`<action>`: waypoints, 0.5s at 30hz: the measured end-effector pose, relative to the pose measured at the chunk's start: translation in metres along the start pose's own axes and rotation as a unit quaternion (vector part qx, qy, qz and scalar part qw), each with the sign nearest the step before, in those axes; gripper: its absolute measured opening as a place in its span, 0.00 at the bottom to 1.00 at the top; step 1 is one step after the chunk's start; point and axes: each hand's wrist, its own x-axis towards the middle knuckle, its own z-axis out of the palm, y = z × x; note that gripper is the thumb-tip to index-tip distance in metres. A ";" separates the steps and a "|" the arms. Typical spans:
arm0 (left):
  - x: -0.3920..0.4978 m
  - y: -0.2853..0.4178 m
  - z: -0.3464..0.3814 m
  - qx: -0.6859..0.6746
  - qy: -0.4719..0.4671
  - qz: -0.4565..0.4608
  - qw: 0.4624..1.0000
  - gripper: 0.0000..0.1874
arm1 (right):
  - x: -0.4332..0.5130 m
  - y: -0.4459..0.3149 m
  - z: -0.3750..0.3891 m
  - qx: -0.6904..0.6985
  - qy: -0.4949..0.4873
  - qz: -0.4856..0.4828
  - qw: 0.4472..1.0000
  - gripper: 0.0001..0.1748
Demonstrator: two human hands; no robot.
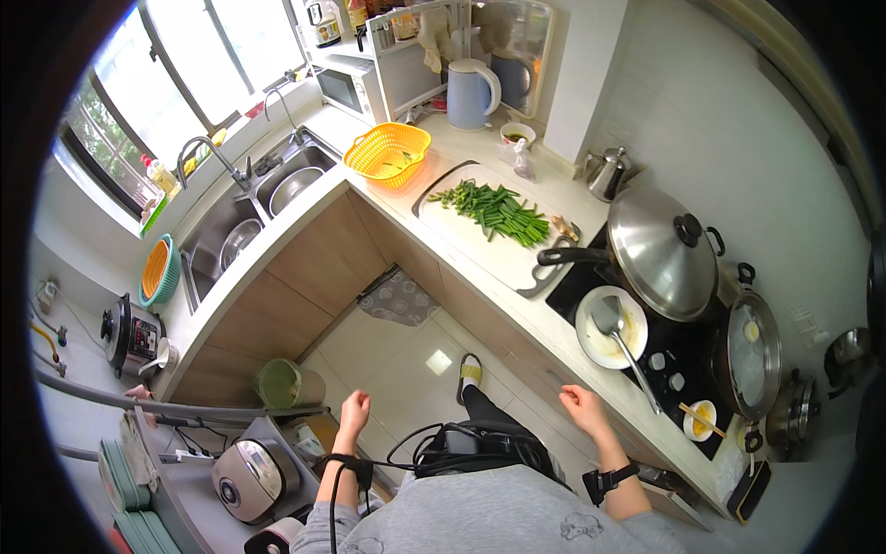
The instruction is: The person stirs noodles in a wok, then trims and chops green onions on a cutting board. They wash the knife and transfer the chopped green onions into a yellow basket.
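Note:
My left hand [355, 413] hangs over the tiled floor with its fingers curled, and nothing shows in it. Near the counter edge my right hand [583, 407] is loosely curled, also with nothing visible in it. The nearest dish to it is a white plate [590, 344] with a metal spatula [630, 354] across it. Cut green stalks [500, 210] lie on a white cutting board [477, 253], beside a piece of ginger [564, 227]. A lidded wok [657, 253] and an open frying pan [749, 353] are on the black cooktop [580, 280]. A small bowl [699, 421] of yellow contents carries chopsticks [704, 420].
A yellow basket [389, 154], a blue kettle [469, 95] and a steel pot [609, 174] stand on the counter. The double sink [201, 256] holds metal bowls. A rice cooker [248, 479] and a green bin [290, 384] are at the left. A mat [400, 298] lies on the floor.

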 end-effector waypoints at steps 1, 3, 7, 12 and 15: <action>0.026 0.026 -0.010 -0.007 0.015 0.036 0.999 0.07 | 0.014 -0.008 0.004 0.003 0.000 0.006 1.000 0.21; 0.078 0.080 -0.026 0.001 0.027 0.102 0.994 0.07 | 0.045 -0.022 0.014 0.024 -0.012 -0.030 0.999 0.19; 0.157 0.181 -0.050 0.005 0.024 0.220 0.975 0.07 | 0.108 -0.050 0.032 0.058 -0.001 -0.061 0.996 0.17; 0.228 0.281 -0.062 0.035 -0.027 0.375 0.926 0.12 | 0.156 -0.080 0.044 0.073 0.025 -0.070 0.995 0.16; 0.263 0.335 -0.053 0.069 -0.094 0.459 0.881 0.18 | 0.165 -0.088 0.043 0.068 0.043 -0.049 0.996 0.16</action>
